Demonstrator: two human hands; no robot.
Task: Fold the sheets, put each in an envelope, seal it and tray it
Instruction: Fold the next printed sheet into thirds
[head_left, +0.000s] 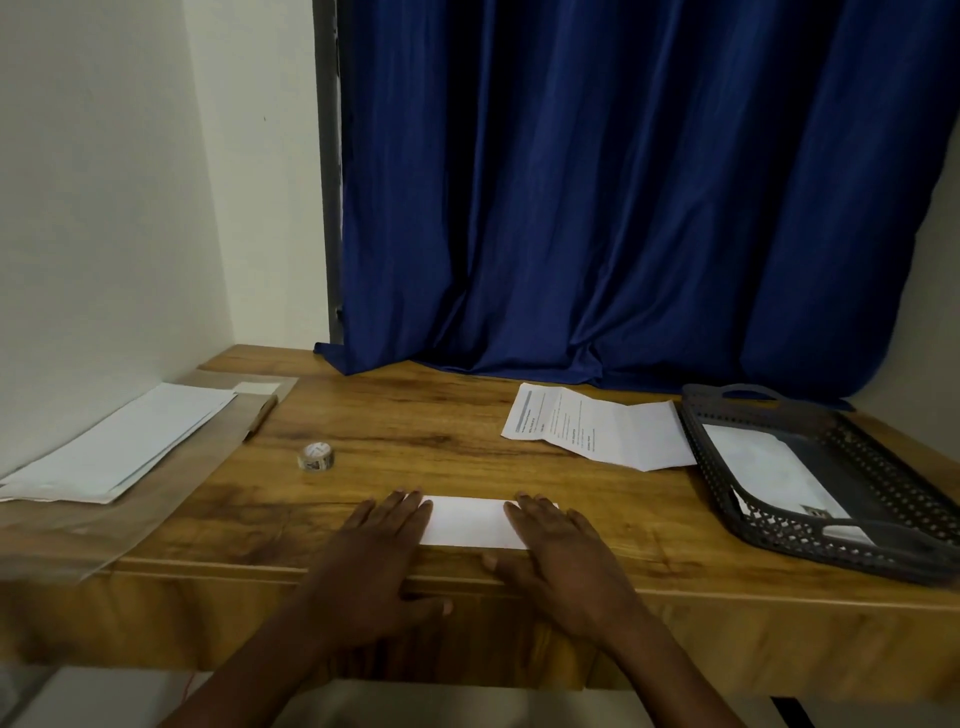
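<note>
A folded white paper sheet (470, 522) lies flat at the near edge of the brown wood-grain table (415, 431), directly in front of the person. The left hand (374, 561) presses on its left end and the right hand (558, 556) on its right end, both palms down with fingers straight and close together, thumbs out toward each other over the table edge. Farther back and to the right lies a printed white sheet with fold creases (597, 426), partly opened. Just right of it sits a dark grey perforated plastic tray (883, 551) holding white envelopes (769, 467). To the left, a small roll of patterned tape (315, 457) stands alone. At the far left, a stack of white sheets (124, 441) rests on a clear plastic sleeve (62, 530). A blue curtain (623, 182) hangs behind the table.
</note>
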